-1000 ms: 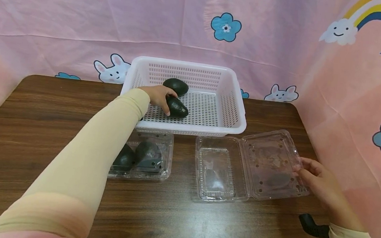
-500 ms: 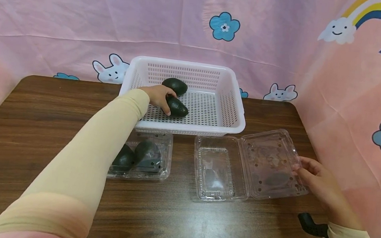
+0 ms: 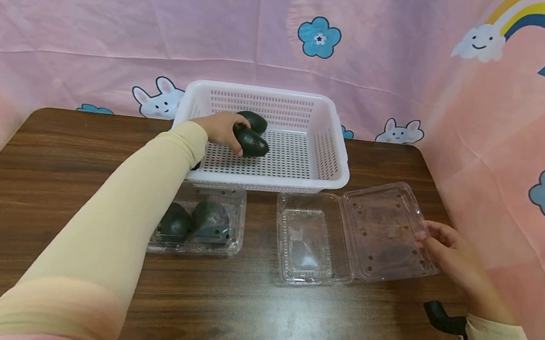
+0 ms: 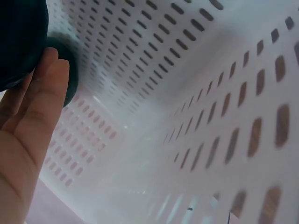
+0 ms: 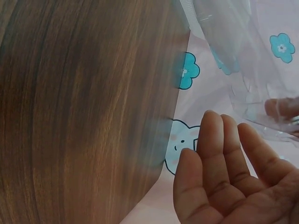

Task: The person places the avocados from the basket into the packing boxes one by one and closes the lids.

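Observation:
Inside the white plastic basket point(image 3: 271, 182), my left hand point(image 3: 219, 128) grips a dark green avocado point(image 3: 254, 144), fingers over its far side and thumb along the near side. A second avocado point(image 3: 257, 120) lies just behind it. The left wrist view has the gripped avocado point(image 4: 21, 42) cut off at the upper left corner. On the right, a clear plastic clamshell box point(image 3: 309, 245) lies unfolded. My right hand point(image 3: 453, 258) pinches the outer edge of its lid point(image 3: 384, 233), with thumb and a finger at the edge point(image 5: 275, 126) in the right wrist view.
A closed clamshell point(image 3: 235, 246) with avocados point(image 3: 211, 218) inside stands in front of the basket, partly covered by my left sleeve point(image 3: 115, 220). All this rests on a brown wooden table point(image 3: 258, 322). Patterned pink cloth point(image 3: 265, 38) hangs behind and at the right side.
My left hand has raised the avocado slightly and moved it back toward the other one, which it now partly overlaps in view. The right hand stays at the lid's edge.

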Available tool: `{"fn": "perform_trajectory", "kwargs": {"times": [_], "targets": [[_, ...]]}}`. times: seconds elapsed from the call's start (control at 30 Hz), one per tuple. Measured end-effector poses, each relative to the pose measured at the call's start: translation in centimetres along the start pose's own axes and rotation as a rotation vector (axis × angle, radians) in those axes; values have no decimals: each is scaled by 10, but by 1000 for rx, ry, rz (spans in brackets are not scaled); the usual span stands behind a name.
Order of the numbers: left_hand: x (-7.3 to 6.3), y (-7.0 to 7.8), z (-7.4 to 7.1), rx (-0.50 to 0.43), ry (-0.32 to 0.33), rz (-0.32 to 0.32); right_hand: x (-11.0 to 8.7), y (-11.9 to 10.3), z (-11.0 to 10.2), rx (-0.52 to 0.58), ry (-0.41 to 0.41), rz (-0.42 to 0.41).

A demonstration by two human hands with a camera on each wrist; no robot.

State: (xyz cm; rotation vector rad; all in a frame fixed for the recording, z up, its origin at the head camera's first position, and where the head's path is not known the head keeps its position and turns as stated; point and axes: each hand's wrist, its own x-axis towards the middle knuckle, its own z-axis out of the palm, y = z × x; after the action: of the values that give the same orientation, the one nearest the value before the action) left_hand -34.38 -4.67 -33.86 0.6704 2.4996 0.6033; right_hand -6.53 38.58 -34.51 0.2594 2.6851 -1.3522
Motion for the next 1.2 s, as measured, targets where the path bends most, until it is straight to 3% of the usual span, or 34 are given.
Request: {"fn": "perform_trajectory", "kwargs": {"times": [0.3, 0.57, 0.9, 1.2], "targets": [[-7, 3, -9, -12, 58, 16, 0, 0, 2, 10, -3, 4], [-19, 11, -17, -104, 102, 17, 0, -2, 2, 13, 4, -1], [-31, 21, -30, -154, 141, 61, -3, -5, 3, 17, 14, -24], [-46, 27, -39, -191, 172, 62, -7, -12, 3, -1, 28, -43]]}}
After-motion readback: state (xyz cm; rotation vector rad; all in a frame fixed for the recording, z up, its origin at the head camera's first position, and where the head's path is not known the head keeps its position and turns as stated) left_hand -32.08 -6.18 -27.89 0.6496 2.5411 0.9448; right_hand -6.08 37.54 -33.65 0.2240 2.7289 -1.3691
